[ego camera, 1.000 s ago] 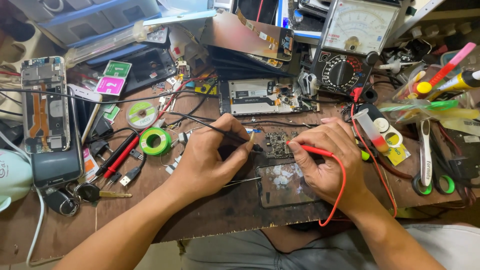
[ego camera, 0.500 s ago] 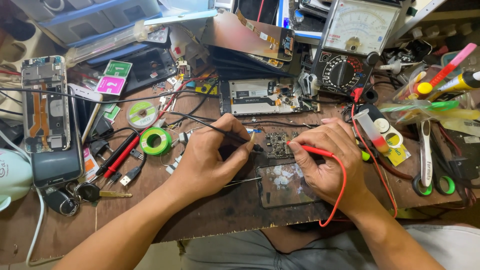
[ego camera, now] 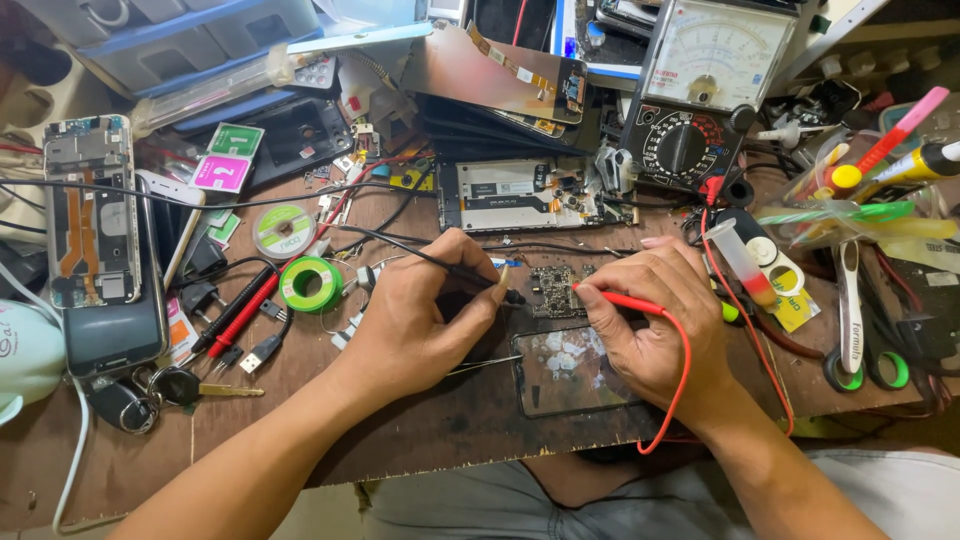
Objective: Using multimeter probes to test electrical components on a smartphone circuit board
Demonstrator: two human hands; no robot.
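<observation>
Both probes are already set on the small circuit board point(ego camera: 556, 290), which lies at the middle of the worn wooden surface point(ego camera: 420, 440) just above a dark glass panel point(ego camera: 570, 370). The left hand point(ego camera: 420, 320) pinches the black probe point(ego camera: 470, 275), the right hand point(ego camera: 650, 320) grips the red probe point(ego camera: 625, 300); probing looks under way, the board not yet reassembled. Around lie an analog multimeter point(ego camera: 700, 90), opened phones point(ego camera: 90, 210), green tape rolls point(ego camera: 310, 283), and scissors point(ego camera: 855, 330).
</observation>
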